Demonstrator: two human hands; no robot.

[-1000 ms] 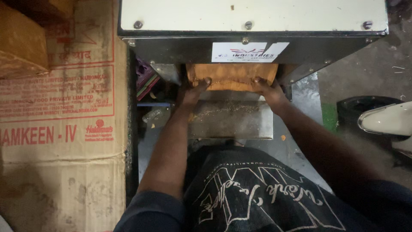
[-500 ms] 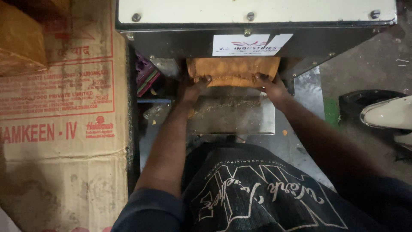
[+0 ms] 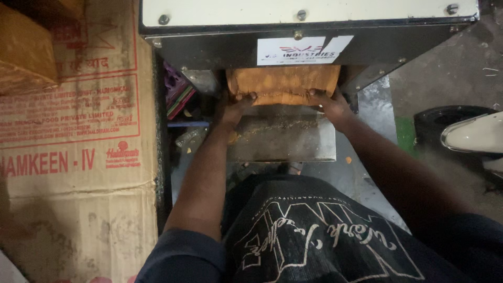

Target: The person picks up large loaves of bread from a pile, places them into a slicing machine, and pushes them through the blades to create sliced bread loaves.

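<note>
Cramped floor spot, cardboard cartons (image 3: 73, 136) left, metal machine (image 3: 309, 31) ahead. Head view: my left hand (image 3: 236, 107) and right hand (image 3: 330, 105) pinch the orange cloth sleeve (image 3: 283, 84) at the outlet, fingers curled over its hem, keeping it over the steel tray (image 3: 283, 139).

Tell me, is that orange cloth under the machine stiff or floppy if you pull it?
Probably floppy: the orange cloth shows folds and bunches where the left hand and right hand grip its lower edge. It likely isn't slippery, since it looks like rough, dusty fabric. It seems to hang from the machine, so it should sag rather than hold a shape.
</note>
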